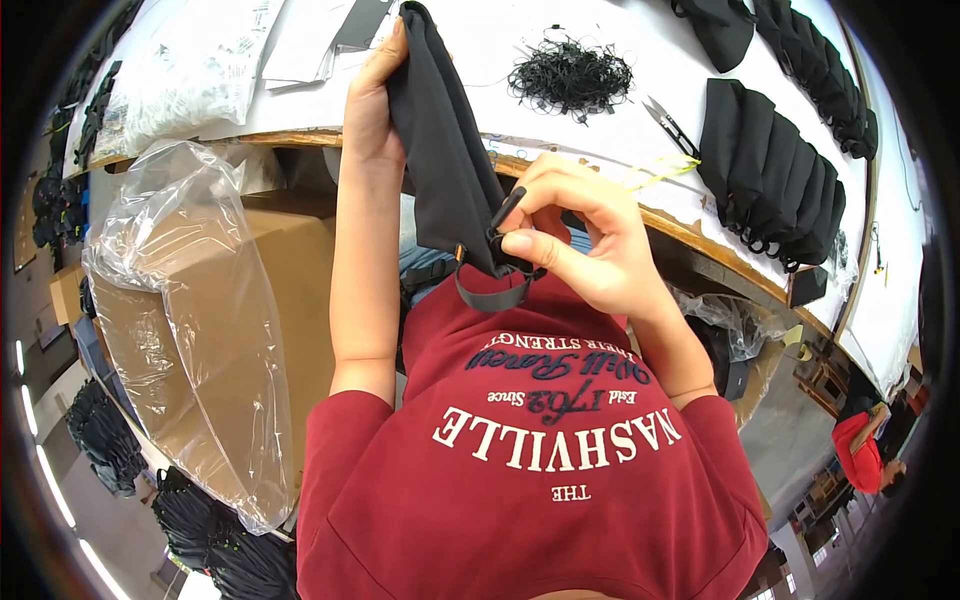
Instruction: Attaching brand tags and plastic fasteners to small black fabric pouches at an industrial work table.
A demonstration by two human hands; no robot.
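Holding blk cloth pc (437, 140), long, strap (492, 299) looped

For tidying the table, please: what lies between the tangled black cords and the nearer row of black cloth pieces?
In the head view, small scissors lie between the cords and the cloth pieces.

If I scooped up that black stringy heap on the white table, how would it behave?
The black heap would probably feel floppy and light, since its strands look thin and curl loosely. Grabbing one strand might drag others along, as they lie tangled. It seems unlikely to roll, being spread loosely over the white table.
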